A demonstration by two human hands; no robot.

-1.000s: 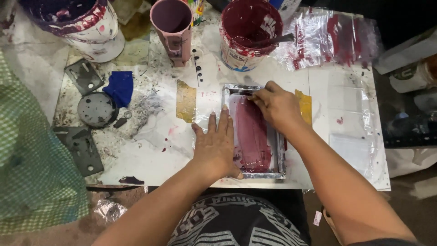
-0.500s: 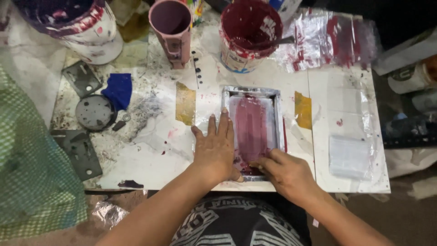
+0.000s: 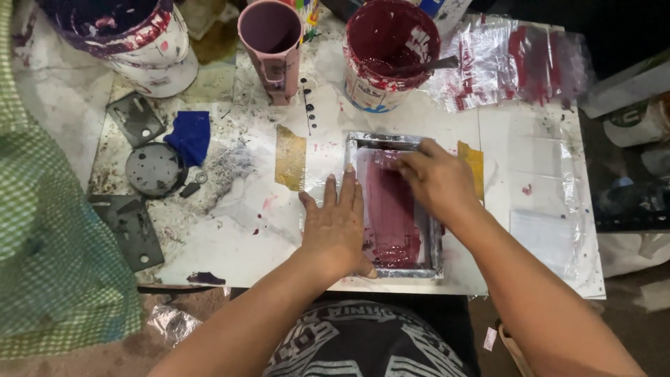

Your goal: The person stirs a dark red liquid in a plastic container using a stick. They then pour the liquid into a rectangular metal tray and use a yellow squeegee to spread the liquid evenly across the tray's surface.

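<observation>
shiny metal frame [image 3: 395,269] w/ wet glossy paint, crinkly clear plastic sheet [image 3: 516,63]

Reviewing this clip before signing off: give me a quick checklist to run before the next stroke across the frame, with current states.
1. Left hand flat on the frame edge, pinning it: ok.
2. Right hand at the frame's far end: ok.
3. Tool under the right hand: cannot tell, hidden.
4. Red ink on the mesh: ok, a wide band shows.
5. Ink bucket clear of the frame: ok.
6. Yellow tape holding: cannot tell.

Two hands [image 3: 338,223] [image 3: 436,183], three paint containers [image 3: 391,52], three metal plates [image 3: 136,119], one frame [image 3: 436,244].
</observation>
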